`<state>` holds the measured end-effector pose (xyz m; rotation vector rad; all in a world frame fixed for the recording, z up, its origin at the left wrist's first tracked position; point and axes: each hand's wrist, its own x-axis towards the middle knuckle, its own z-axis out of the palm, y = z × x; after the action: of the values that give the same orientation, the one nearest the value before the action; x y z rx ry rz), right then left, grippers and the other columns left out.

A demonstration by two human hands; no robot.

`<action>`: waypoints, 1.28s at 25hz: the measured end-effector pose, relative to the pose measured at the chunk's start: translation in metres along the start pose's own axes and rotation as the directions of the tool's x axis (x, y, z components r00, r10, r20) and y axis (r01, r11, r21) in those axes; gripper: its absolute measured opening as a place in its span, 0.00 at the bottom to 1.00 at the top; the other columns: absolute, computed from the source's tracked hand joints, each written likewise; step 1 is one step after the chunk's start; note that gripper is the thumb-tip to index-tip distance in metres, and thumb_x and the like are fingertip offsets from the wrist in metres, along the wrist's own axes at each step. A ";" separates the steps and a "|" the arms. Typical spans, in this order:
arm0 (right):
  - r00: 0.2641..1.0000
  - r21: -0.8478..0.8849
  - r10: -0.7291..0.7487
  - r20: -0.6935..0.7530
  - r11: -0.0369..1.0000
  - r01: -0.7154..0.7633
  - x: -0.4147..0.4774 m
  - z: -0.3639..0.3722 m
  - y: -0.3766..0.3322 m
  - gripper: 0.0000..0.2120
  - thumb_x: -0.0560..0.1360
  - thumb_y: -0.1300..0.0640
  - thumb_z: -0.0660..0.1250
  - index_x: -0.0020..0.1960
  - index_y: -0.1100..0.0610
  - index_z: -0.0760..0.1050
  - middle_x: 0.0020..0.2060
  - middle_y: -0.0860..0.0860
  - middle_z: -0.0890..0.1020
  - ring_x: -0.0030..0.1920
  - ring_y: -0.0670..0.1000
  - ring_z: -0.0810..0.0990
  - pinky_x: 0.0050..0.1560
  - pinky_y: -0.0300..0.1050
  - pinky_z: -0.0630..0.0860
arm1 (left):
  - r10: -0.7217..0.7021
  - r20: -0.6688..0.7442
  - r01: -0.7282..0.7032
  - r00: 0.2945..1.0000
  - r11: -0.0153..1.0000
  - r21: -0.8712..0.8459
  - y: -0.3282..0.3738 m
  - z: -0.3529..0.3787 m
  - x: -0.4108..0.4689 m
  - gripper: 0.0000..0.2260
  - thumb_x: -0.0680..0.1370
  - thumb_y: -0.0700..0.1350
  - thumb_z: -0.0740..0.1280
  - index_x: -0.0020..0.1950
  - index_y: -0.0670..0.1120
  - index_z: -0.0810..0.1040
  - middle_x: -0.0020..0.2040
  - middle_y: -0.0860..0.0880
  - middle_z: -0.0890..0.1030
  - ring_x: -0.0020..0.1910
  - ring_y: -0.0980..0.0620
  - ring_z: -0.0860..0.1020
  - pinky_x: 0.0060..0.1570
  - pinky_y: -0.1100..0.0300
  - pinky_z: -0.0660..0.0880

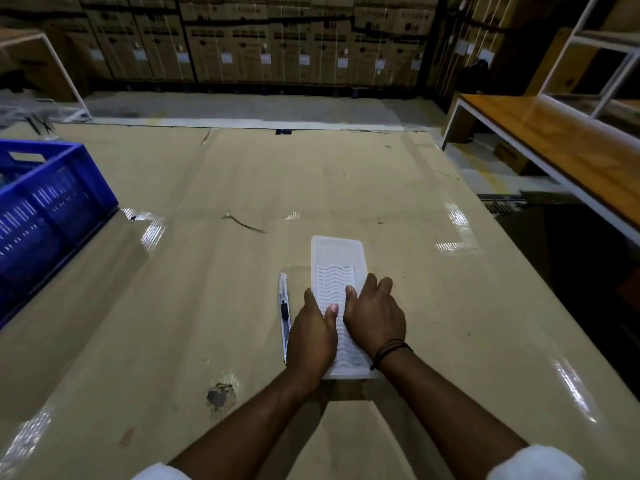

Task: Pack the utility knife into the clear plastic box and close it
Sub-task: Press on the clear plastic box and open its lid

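Knife: the utility knife (284, 315) lies flat on the cardboard-covered table (207, 271), just beside the left edge of the box, its length running from near to far. No hand touches it.
Knife handling: we judge it light, stiff and narrow, with a smooth body that may slip. We would take it by the middle, around the dark slider, and keep away from the blade end.
Box: the clear plastic box (337, 261) lies in front of us, with a wavy ribbed pattern on its top. We judge it thin, light and a little flexible, so it can slide on the glossy tape.
Box contents: we see nothing inside, but we cannot tell if the lid is shut or only resting.
Left hand: our left hand (313, 336) grasps the near left edge of the box, thumb on top.
Right hand: our right hand (375, 315) presses on the right side, fingers spread over the edge.
Crate: 1 blue crate (52, 216) stands far left; its contents are not visible.
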<state>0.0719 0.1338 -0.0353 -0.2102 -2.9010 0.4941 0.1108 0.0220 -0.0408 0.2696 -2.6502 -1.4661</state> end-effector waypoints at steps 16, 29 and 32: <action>0.992 0.021 0.024 0.124 0.999 -0.027 -0.028 -0.001 0.016 0.29 0.81 0.36 0.49 0.74 0.54 0.59 0.55 0.61 0.78 0.48 0.63 0.82 0.42 0.51 0.73 | -0.093 0.071 0.093 0.993 0.996 0.007 -0.002 0.001 -0.033 0.28 0.85 0.53 0.57 0.83 0.46 0.52 0.74 0.47 0.73 0.70 0.47 0.74 0.58 0.64 0.66; 0.889 -0.104 -0.450 -0.082 0.891 0.442 -0.035 -0.027 0.009 0.21 0.77 0.44 0.63 0.63 0.57 0.75 0.56 0.57 0.77 0.52 0.58 0.77 0.49 0.51 0.78 | 0.068 0.215 -0.121 0.974 0.963 0.242 -0.010 -0.024 0.030 0.28 0.83 0.49 0.61 0.82 0.58 0.56 0.84 0.49 0.45 0.82 0.44 0.51 0.76 0.43 0.63; 0.769 -0.022 -0.636 -0.072 0.771 0.636 -0.072 -0.009 0.014 0.24 0.75 0.40 0.66 0.59 0.58 0.79 0.57 0.57 0.80 0.57 0.58 0.78 0.58 0.51 0.77 | 0.273 0.232 -0.354 0.934 0.804 0.478 -0.011 -0.027 0.057 0.21 0.84 0.50 0.57 0.78 0.58 0.65 0.84 0.50 0.51 0.83 0.39 0.45 0.80 0.41 0.51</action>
<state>0.1453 0.1371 -0.0431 0.7281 -2.6530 0.3492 0.0611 -0.0180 -0.0358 -0.2560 -2.9784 -0.6838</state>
